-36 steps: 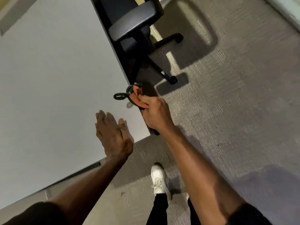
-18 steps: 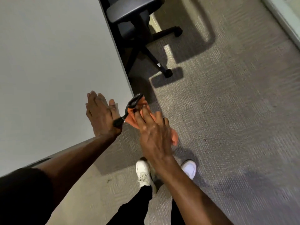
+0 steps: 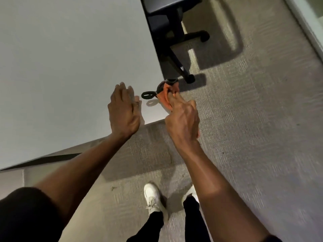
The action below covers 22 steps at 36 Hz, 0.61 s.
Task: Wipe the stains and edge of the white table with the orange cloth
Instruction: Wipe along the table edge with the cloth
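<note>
The white table (image 3: 61,67) fills the upper left, and its near right corner lies between my hands. My right hand (image 3: 181,123) grips the orange cloth (image 3: 165,97) and presses it against the table's right edge just above that corner. A black loop (image 3: 147,95) sticks out from the cloth over the tabletop. My left hand (image 3: 123,112) lies flat on the table near the corner, fingers together, holding nothing.
A black office chair (image 3: 167,23) on wheels stands against the table's right edge, beyond the cloth. Grey carpet (image 3: 253,119) covers the floor to the right. My white shoes (image 3: 153,198) stand below the table's corner. A pale wall base (image 3: 307,28) runs along the far right.
My right hand has slid the cloth forward along the table's right edge from the corner. The left hand stays flat on the tabletop. The view has shifted.
</note>
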Available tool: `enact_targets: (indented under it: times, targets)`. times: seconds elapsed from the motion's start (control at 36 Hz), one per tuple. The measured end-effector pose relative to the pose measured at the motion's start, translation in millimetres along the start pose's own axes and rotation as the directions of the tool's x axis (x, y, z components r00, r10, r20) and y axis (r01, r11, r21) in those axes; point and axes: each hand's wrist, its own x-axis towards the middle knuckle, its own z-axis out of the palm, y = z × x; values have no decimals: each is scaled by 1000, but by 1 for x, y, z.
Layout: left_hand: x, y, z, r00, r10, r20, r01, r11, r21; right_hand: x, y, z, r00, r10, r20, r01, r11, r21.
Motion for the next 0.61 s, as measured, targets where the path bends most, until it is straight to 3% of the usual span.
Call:
enact_targets:
  times: [0.11, 0.17, 0.28, 0.42, 0.61]
  targets:
    - [-2, -52, -20, 965, 253, 71, -256, 966, 29, -34, -10, 14, 981, 174, -87, -171, 985, 40]
    - [-6, -76, -27, 952, 291, 98, -298, 952, 75, -43, -17, 22, 959, 259, -111, -251, 964, 85]
    - [-16, -126, -43, 974, 203, 101, -213, 971, 107, -49, -34, 32, 911, 361, -200, -333, 930, 157]
    - [-34, -194, -61, 999, 4, -51, 1, 994, 105, -51, -45, 41, 886, 397, -239, -374, 917, 138]
    - [-35, -229, -65, 999, 24, -49, -20, 997, 79, -64, -78, 59, 805, 500, -320, -469, 866, 172]
